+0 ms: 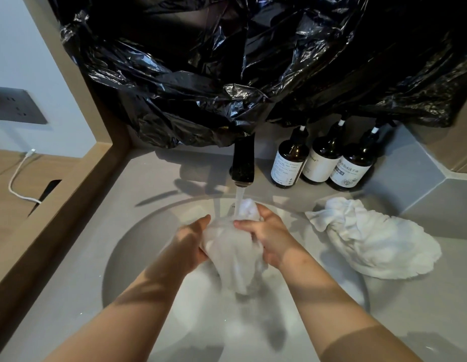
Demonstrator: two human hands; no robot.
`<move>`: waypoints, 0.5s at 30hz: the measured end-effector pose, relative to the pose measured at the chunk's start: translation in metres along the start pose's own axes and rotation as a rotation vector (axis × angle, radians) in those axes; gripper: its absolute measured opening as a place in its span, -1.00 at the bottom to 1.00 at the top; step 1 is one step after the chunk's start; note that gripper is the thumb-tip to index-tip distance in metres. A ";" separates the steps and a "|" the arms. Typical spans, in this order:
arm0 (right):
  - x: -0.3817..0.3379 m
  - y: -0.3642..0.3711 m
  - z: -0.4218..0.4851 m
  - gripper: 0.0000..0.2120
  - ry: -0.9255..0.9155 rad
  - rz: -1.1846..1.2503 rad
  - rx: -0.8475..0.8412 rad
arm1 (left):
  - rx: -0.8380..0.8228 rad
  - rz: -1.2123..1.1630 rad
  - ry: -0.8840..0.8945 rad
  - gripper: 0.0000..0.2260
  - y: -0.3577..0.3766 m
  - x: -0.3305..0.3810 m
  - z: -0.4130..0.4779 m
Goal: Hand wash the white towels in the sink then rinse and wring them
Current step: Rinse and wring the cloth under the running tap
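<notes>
White towel [235,252] hangs bunched and sodden between my hands over the middle of the sink [122,257]. My left hand [193,241] grips its left side and my right hand [269,236] has its fingers curled round the upper right part, so both are clamped on the cloth, close together. Just beyond them the water [238,202] from the dark tap [242,163] falls onto the top of the bundle. I judge this to be scrubbing or rinsing; I cannot tell suds from blur. The risk I see is splash: the stream strikes a raised lump of cloth near the sink's far rim, and hard rubbing could throw water over the table [70,296]. The second towel [370,239] lies heaped on the table at the sink's right rim, its lower edge seeming to lap over it; a swinging forearm could drag it in. Farther back, three brown bottles [323,163] stand along the table's far edge under crumpled black plastic [227,61], near enough to be knocked if I reach for the tap.
</notes>
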State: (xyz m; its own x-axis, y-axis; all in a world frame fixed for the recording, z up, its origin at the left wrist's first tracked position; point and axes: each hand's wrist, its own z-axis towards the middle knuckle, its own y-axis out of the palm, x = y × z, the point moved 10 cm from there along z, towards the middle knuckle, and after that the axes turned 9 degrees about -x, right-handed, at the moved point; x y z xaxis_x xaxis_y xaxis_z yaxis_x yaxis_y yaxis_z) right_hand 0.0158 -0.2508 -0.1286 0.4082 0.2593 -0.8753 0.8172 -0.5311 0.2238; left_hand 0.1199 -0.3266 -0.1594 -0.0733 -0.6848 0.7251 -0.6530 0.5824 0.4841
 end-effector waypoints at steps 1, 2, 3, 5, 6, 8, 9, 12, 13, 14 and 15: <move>-0.006 0.002 0.000 -0.62 -0.019 -0.068 0.021 | -0.032 0.018 -0.043 -0.68 0.005 -0.005 -0.003; -0.012 0.006 0.001 -0.64 -0.031 -0.137 0.026 | -0.100 0.064 -0.074 -0.71 0.019 -0.008 -0.006; -0.016 0.012 0.001 -0.67 -0.038 -0.190 0.007 | -0.142 0.104 -0.093 -0.73 0.029 -0.008 -0.009; -0.018 0.020 0.004 -0.74 -0.028 -0.208 -0.027 | -0.126 0.077 -0.112 -0.65 0.032 -0.007 -0.005; -0.017 0.022 0.005 -0.80 -0.013 -0.184 -0.034 | -0.088 0.091 -0.093 -0.61 0.028 -0.004 -0.003; -0.009 0.016 0.008 -0.73 0.018 -0.172 0.009 | -0.068 0.098 -0.025 -0.59 0.023 0.003 0.000; -0.005 0.011 0.008 -0.63 0.029 -0.197 0.054 | -0.075 0.082 -0.007 -0.59 0.022 0.005 -0.001; 0.017 -0.017 0.003 -0.39 0.070 -0.090 0.252 | -0.177 0.020 0.015 -0.51 0.032 0.004 0.000; 0.029 -0.024 0.003 -0.30 0.123 0.001 0.287 | -0.189 0.008 0.017 -0.48 0.034 0.006 0.000; 0.039 -0.026 0.003 -0.21 0.177 0.076 0.280 | -0.196 0.002 0.020 -0.48 0.036 0.007 0.000; 0.043 -0.023 0.001 -0.19 0.222 0.105 0.242 | -0.187 -0.006 0.018 -0.49 0.037 0.008 0.000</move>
State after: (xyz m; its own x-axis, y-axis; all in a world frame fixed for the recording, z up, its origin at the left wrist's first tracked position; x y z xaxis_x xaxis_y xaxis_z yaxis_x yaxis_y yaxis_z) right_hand 0.0145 -0.2281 -0.1712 0.5849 0.3484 -0.7324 0.6571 -0.7329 0.1762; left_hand 0.0955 -0.3107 -0.1356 -0.0552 -0.6812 0.7300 -0.5019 0.6510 0.5695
